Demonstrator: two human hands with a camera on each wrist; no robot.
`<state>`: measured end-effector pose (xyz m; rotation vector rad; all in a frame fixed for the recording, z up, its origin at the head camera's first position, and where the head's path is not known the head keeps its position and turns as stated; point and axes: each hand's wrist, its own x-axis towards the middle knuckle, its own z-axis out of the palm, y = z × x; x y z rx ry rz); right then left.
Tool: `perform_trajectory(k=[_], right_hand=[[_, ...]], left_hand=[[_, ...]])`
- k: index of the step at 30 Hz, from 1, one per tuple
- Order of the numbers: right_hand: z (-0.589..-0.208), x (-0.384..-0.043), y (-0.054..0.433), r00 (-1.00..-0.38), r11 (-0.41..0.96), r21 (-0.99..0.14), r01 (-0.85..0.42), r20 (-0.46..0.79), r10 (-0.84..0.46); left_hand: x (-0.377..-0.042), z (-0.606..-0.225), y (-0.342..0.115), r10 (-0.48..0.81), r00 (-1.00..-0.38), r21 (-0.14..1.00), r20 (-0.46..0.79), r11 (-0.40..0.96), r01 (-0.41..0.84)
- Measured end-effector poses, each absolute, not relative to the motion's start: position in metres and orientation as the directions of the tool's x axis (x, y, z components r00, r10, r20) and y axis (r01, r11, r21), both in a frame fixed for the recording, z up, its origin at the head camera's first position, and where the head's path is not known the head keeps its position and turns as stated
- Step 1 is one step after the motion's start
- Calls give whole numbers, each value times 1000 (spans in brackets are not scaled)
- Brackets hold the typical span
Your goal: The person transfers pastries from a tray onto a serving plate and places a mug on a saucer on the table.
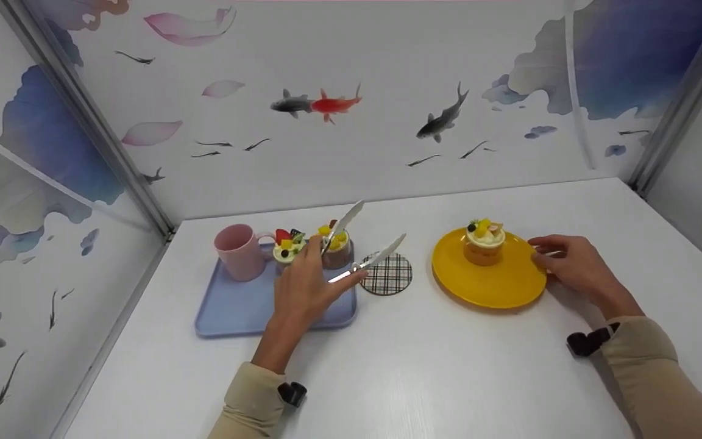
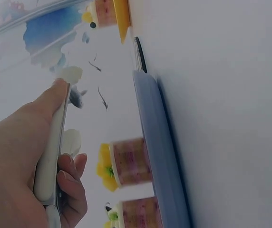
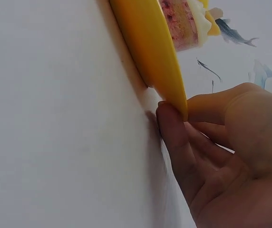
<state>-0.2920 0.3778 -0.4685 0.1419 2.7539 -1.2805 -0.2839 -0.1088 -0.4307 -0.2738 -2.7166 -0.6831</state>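
My left hand (image 1: 305, 283) grips a pair of metal tongs (image 1: 381, 253), whose arms are spread apart with nothing between them. It is above the blue tray (image 1: 229, 317), which carries a pink mug (image 1: 240, 253) and two dessert cups. One dessert cup (image 1: 288, 249) has strawberry and other fruit on cream; the other dessert cup (image 1: 337, 250) is partly behind the tongs. The right hand (image 1: 576, 268) pinches the right rim of a yellow plate (image 1: 491, 292), thumb and finger on either side. A fruit-topped dessert cup (image 1: 484, 244) stands upright on that plate.
A round plaid coaster (image 1: 387, 274) lies between tray and plate on the white table (image 1: 412, 378). Walls (image 1: 381, 158) printed with fish and petals enclose the table at the back and both sides.
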Motion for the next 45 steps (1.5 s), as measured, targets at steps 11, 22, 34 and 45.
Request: perform_trajectory(k=[11, 22, 34, 45], right_hand=[[-465, -290, 379, -989, 685, -715, 138, -137, 56], [-463, -293, 377, -991, 697, -707, 116, -130, 33], [-467, -294, 375, -989, 678, -723, 133, -144, 41], [-467, -294, 375, -989, 676, -726, 129, -141, 37]], left_hand=[[-289, -434, -134, -10, -952, 483, 306, 863, 146], [-291, -441, -145, -74, -951, 480, 301, 873, 84], [-290, -442, -147, -78, -969, 477, 235, 878, 45], [-290, -443, -144, -90, -972, 498, 219, 867, 32]])
